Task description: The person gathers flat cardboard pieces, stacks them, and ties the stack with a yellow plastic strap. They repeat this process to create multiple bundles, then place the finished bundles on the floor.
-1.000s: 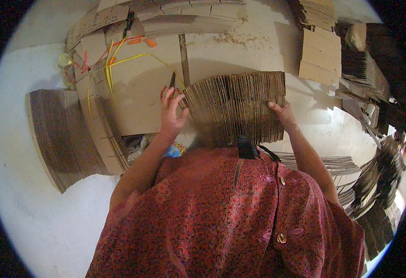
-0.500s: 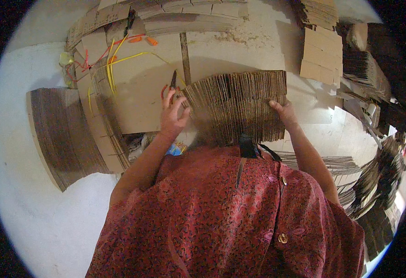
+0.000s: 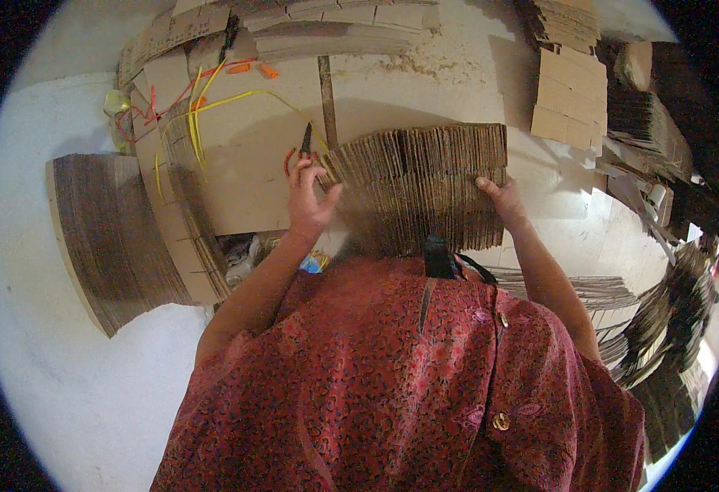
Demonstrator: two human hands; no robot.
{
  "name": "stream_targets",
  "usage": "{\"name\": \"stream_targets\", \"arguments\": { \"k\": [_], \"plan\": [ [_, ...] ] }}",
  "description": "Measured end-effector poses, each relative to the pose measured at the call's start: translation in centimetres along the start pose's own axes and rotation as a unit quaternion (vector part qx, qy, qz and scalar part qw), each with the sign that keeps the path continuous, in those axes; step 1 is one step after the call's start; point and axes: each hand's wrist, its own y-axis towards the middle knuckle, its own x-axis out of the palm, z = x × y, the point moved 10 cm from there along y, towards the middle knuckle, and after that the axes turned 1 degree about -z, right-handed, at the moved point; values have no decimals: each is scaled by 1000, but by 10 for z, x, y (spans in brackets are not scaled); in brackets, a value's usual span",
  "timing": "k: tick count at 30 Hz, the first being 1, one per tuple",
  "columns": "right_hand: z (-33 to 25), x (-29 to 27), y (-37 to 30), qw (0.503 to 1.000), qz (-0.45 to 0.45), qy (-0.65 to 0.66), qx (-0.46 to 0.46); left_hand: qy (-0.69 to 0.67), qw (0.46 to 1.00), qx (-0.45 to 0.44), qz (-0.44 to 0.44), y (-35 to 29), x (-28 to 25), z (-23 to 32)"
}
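Observation:
A long row of brown cardboard pieces stands on edge in front of me, packed tightly and fanning slightly at its left end. My right hand grips the right end, thumb on the near side and fingers hidden behind. At the other end, my left hand curls its fingers and thumb around the outermost pieces. Just beyond the left fingers lies a tool with a dark pointed tip and red handles, partly covered by the hand.
Yellow straps, red straps and orange bits lie on flat cardboard. A tall cardboard stack stands at left. Cardboard sheets lie far right, with more stacks beyond.
My left thumb has shifted slightly right and the left fingers have changed their curl at the row's end. My right hand and the cardboard row stay nearly in place.

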Motion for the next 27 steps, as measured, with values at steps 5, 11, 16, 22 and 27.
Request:
{"name": "stream_targets", "arguments": {
  "k": [5, 11, 16, 22, 27],
  "plan": [
    [5, -5, 3, 1000, 3, -7, -5, 13, 997, 71, 24, 3, -7, 21],
    [3, -3, 4, 1000, -6, -5, -19, 61, 993, 104, 3, 0, -3, 29],
    [2, -3, 3, 1000, 1, -5, -21, 61, 994, 94, -5, 0, -2, 30],
    [3, 0, 0, 999, -17, -38, -3, 75, 992, 102, 5, -1, -4, 29],
    [-2, 2, -2, 998, -21, -54, -1, 108, 985, 133, 30, -2, -10, 39]
  ]
}}
